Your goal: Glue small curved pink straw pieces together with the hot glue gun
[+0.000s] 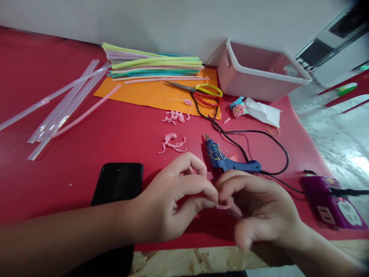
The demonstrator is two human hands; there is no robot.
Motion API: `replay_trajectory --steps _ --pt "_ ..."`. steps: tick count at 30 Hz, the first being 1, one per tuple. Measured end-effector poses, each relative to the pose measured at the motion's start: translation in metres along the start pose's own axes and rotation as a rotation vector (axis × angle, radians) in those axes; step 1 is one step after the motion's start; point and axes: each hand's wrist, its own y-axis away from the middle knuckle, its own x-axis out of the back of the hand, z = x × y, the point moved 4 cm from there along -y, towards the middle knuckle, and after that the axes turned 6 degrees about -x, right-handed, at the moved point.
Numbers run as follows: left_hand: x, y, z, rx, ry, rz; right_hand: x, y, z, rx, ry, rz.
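Observation:
My left hand (178, 196) is closed in a pinch, thumb against index finger, on a short curved piece of pink pipe cleaner (224, 206). At the piece's other end is my right hand (262, 204), its bent fingertips at the fuzzy strip and its slightly blurred thumb spread away. Beyond my hands, short pink pipe cleaner pieces lie in a nearer pile (173, 144) and a farther pile (175, 117). A blue glue gun (217, 156) rests just past my right hand, nozzle pointing away. Under my left forearm lies a black phone (119, 181).
Long pipe cleaners (155, 63) and open scissors (196, 90) lie on orange paper (138, 94). Clear glue sticks (69, 100) are at left. At right are a pink bin (253, 79), a pink flower (239, 110), a black cord (285, 150) and a purple power strip (325, 204).

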Motion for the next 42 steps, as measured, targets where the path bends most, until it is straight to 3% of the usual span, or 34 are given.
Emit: replay_trajectory --steps 3,7,10,15,21,25,29,36,42 --pt "0.005 -0.004 -0.007 0.168 0.118 0.105 0.016 0.004 -0.003 0.146 0.121 0.149" --pt "0.012 -0.007 -0.017 0.375 0.278 0.314 0.039 0.005 -0.013 0.332 0.835 0.505" --pt "0.012 -0.005 -0.025 0.496 0.463 0.432 0.047 -0.005 -0.003 0.191 1.054 0.385" --pt "0.009 -0.002 -0.034 0.574 0.716 0.502 0.048 -0.010 0.017 0.047 1.112 0.168" --pt "0.010 -0.003 -0.032 0.581 0.790 0.519 0.049 -0.008 0.026 0.026 1.174 0.197" --pt "0.014 -0.001 -0.031 0.548 0.610 0.524 0.046 -0.009 0.024 0.137 1.155 0.275" --pt "0.019 -0.001 -0.024 0.436 0.315 0.504 0.034 -0.006 0.018 0.259 0.938 0.261" --pt "0.017 -0.002 -0.022 0.445 0.364 0.462 0.020 -0.006 -0.002 0.394 0.678 0.280" --pt "0.014 0.003 -0.029 0.507 0.459 0.440 0.018 -0.008 -0.006 0.445 0.680 0.235"
